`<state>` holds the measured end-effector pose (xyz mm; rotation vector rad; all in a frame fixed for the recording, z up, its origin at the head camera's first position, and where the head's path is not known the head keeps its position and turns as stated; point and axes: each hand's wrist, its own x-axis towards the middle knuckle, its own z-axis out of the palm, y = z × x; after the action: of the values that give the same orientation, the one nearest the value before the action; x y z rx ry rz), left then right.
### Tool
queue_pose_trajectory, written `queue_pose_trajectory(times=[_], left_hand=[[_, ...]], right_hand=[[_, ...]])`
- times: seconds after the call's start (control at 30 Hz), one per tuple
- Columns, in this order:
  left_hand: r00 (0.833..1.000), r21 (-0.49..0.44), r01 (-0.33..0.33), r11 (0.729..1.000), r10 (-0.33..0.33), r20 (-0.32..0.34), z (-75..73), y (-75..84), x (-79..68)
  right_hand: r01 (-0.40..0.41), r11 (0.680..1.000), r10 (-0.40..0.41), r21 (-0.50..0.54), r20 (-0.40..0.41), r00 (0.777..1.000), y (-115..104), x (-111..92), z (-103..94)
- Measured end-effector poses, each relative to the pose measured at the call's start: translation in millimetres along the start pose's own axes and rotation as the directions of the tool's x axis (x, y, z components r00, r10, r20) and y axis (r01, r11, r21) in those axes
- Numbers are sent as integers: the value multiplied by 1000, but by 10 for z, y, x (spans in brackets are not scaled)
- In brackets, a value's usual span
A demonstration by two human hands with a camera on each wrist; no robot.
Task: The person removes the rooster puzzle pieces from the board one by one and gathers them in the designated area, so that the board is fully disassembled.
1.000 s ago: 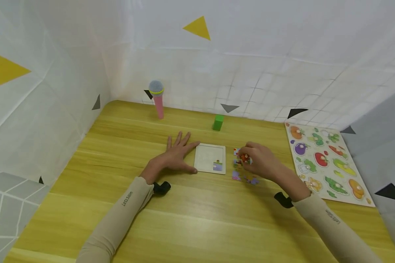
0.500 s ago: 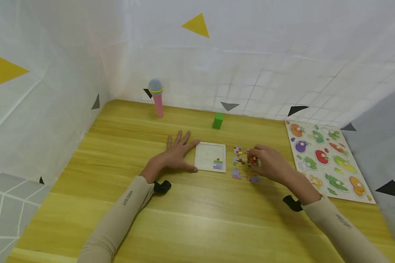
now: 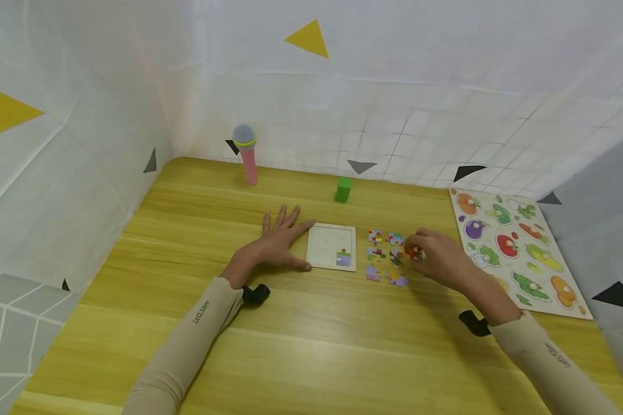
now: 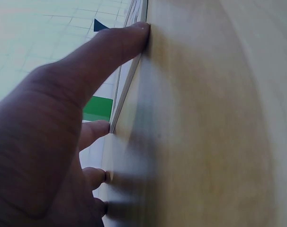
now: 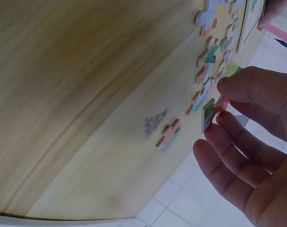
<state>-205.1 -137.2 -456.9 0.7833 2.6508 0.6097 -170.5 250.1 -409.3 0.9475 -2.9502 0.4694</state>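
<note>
A small square puzzle tray (image 3: 323, 245) lies on the table with one fitted piece (image 3: 344, 259) in its lower right corner. My left hand (image 3: 272, 245) rests spread on the table, its thumb and index finger touching the tray's left side. In the left wrist view, that thumb (image 4: 103, 54) presses the tray's edge. My right hand (image 3: 438, 256) pinches a red and green puzzle piece (image 5: 209, 112) between thumb and fingers, just off the table. Several loose puzzle pieces (image 3: 396, 257) lie in two columns right of the tray. Another loose piece (image 5: 168, 135) shows in the right wrist view.
A board of knobbed vegetable pieces (image 3: 519, 253) lies at the right. Behind the tray stands a green block (image 3: 344, 189). A pink toy microphone (image 3: 248, 155) stands upright at the back left. White sheeting hangs behind the table.
My right hand has moved to the right with the pinched piece, uncovering the loose pieces' right column. My left hand and the tray have stayed in place.
</note>
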Motion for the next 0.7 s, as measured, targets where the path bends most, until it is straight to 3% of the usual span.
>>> queue_pose_trajectory(times=[0.7], left_hand=[[1000, -11, -7, 1000, 7, -12, 10, -20, -9]], right_hand=[[-65, 998, 66, -24, 19, 998, 179, -128, 50]])
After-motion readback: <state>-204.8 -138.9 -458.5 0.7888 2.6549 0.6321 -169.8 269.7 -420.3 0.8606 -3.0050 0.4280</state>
